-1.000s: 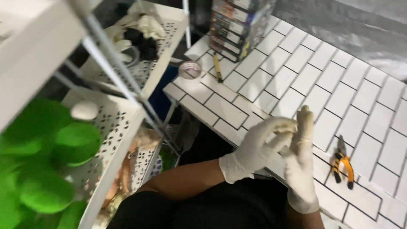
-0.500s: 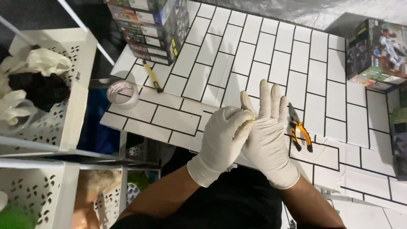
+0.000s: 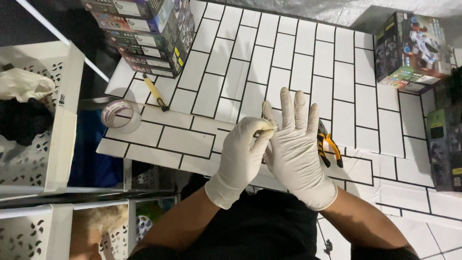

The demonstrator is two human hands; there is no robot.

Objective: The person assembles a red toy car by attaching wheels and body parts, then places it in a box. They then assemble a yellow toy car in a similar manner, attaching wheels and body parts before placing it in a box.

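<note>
Fingers [image 3: 262, 132] of the gloved left hand [image 3: 240, 159] seemingly pinched on the right hand's [image 3: 296, 154] glove (right fingers splayed), pliers [image 3: 329, 147] just beside.

Bare tiled tabletop [image 3: 288, 62] lies open ahead of the gloved hands. Stacked boxes [image 3: 144, 33] block the far left, a toy box [image 3: 414, 48] the far right, pliers [image 3: 329, 147] just right.

Tiled table [image 3: 269, 62]: boxes [image 3: 144, 33], tape [image 3: 120, 115], pliers [image 3: 329, 147].

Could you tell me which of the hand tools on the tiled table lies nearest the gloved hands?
The orange-and-black pliers, partly hidden behind the right hand; the yellow-handled utility knife lies farther off.
</note>
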